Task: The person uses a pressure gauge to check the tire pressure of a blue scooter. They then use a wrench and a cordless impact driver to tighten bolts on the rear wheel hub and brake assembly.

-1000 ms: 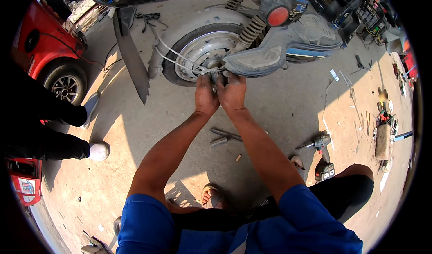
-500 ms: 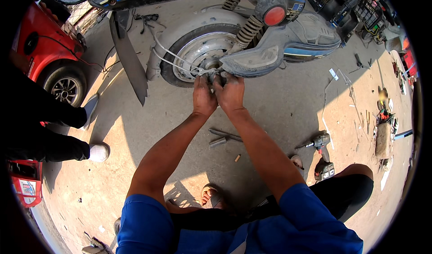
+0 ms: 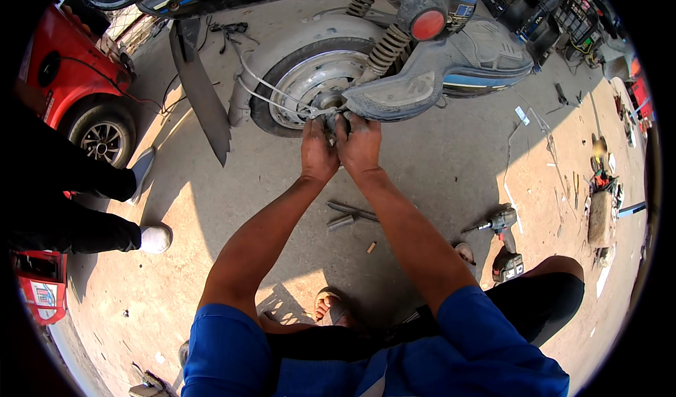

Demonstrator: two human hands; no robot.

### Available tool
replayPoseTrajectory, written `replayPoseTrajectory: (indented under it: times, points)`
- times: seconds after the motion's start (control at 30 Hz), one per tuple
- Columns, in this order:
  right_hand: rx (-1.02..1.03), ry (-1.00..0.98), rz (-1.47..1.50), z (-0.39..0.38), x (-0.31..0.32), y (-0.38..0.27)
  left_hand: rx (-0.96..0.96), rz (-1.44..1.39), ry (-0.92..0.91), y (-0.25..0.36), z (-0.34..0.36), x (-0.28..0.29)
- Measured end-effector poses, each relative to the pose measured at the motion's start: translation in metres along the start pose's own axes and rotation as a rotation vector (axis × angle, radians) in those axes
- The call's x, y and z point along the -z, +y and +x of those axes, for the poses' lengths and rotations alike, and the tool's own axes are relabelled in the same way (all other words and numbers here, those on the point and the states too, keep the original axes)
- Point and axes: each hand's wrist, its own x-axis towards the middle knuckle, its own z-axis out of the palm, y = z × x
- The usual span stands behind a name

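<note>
Both arms reach forward to the front wheel (image 3: 296, 80) of a dusty blue-and-black scooter (image 3: 436, 66). My left hand (image 3: 320, 156) and my right hand (image 3: 359, 143) are side by side at the wheel's hub (image 3: 328, 100), fingers closed around a small dark part at the axle end. What that part is, my fingers mostly hide. Two pale bent rods (image 3: 271, 91) run from the hub up and left across the wheel. A coil-spring shock absorber (image 3: 387, 51) comes down to the hub on the right.
On the concrete below my hands lie a metal socket (image 3: 340, 222) and a dark bar (image 3: 352, 209). A cordless impact driver (image 3: 503, 238) stands by my right knee. At left are a person's shoe (image 3: 155, 239) and a red vehicle's wheel (image 3: 104, 138). Scattered tools lie far right.
My hands stay at the hub, with only a slight shift of the right hand's fingers. Nothing else visibly moves.
</note>
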Motion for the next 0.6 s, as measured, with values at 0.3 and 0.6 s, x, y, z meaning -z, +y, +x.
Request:
replayPoseTrajectory:
  times: [0.3,0.6]
  points:
    - [-0.013,0.011,0.012,-0.0017,0.0006,-0.0009,-0.009,-0.02,-0.009,-0.0087,-0.0003,-0.0025]
    - [0.032,0.012,0.011,0.001,0.0006,0.0013,-0.006,0.001,0.007,-0.0076,-0.002,-0.0024]
